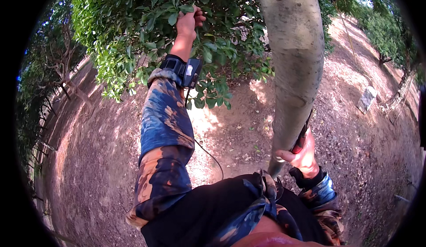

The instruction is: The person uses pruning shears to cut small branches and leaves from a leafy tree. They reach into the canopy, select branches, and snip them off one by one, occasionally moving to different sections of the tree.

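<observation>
Up among the green leaves (173, 12) of a leafy tree, my left hand (190, 21) is raised with its fingers bent at a sprig; whether they pinch a leaf or stem cannot be told. A black device (191, 74) with a cable is strapped at that wrist. Lower right, my right hand (303, 155) is closed around a red-handled tool (300, 142), beside the smooth pale tree trunk (294, 64). The tool's dark upper part is partly hidden behind the trunk, so its kind cannot be told.
The trunk rises close in front of me, right of the foliage. Dry leaves litter the sloping ground (239, 140). A pale rock (367, 99) lies at the right near another tree's trunk (401, 89). A branching tree (68, 77) stands far left. The black cable (209, 153) hangs before my body.
</observation>
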Available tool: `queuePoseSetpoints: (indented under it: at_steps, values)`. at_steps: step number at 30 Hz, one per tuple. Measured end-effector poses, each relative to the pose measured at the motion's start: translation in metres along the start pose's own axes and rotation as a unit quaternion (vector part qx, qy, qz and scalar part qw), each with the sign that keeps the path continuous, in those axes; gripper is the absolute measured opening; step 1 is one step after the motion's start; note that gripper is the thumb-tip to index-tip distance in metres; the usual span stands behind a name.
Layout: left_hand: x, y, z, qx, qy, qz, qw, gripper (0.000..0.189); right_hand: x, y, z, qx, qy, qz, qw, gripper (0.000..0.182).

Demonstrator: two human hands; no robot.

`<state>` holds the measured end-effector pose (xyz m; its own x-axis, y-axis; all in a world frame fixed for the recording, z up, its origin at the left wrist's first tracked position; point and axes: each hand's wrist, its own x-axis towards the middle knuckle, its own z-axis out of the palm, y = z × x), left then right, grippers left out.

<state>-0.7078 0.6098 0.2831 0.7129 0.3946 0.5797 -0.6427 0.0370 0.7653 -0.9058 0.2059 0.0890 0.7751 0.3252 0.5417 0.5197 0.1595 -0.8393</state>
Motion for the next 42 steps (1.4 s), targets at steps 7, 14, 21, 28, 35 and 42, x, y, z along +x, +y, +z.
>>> queuePoseSetpoints:
  at_steps: [7,14,21,28,35,42]
  values:
    - [0.028,0.024,-0.012,0.171,-0.073,0.054,0.981,0.031,-0.004,0.003,-0.004,-0.024,-0.004,0.032,0.999,0.082]
    - [0.045,-0.026,-0.026,0.495,-0.115,0.029,0.860,0.039,-0.002,0.001,-0.003,-0.022,0.014,0.026,0.999,0.080]
    - [0.034,-0.027,-0.041,0.523,-0.154,0.196,0.815,0.020,-0.003,-0.010,0.005,0.075,0.010,0.082,0.994,0.079]
    - [-0.022,0.006,-0.013,0.489,-0.221,0.109,0.837,0.034,-0.003,-0.001,0.000,0.037,0.000,0.064,0.997,0.084]
    - [-0.014,-0.058,-0.025,0.684,-0.222,0.085,0.689,0.048,-0.003,0.000,-0.003,-0.023,-0.005,0.061,0.998,0.090]
    - [-0.040,-0.088,-0.034,0.675,-0.170,0.068,0.715,0.027,-0.004,-0.001,-0.002,0.016,0.006,0.106,0.994,0.090]
